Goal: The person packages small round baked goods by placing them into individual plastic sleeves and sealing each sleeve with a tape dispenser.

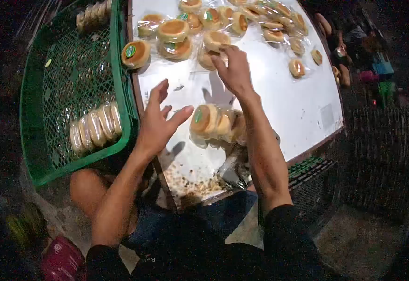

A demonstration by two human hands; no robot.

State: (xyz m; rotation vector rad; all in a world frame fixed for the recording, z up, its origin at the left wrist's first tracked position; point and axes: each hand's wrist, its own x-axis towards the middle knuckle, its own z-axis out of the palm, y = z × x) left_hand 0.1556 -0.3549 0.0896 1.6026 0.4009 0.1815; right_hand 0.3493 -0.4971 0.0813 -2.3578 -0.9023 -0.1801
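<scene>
My left hand (160,122) hovers over the near left part of the white table (279,112), fingers spread and nothing in them. Just right of its thumb lies a row of wrapped round buns (206,121), partly hidden behind my right forearm. My right hand (234,70) is farther up the table, its thumb and fingertips closing on the edge of a clear-wrapped bun pack (213,44). To the left of that pack are more wrapped buns (174,30), and one with a green label (135,54) sits near the table's left edge.
A green crate (122,93) stands along the table's left side, holding a row of wrapped buns (96,127). More packs (279,23) cover the table's far side. Crumbs (190,185) lie at the near edge. Part of another person (340,49) shows beyond the right edge.
</scene>
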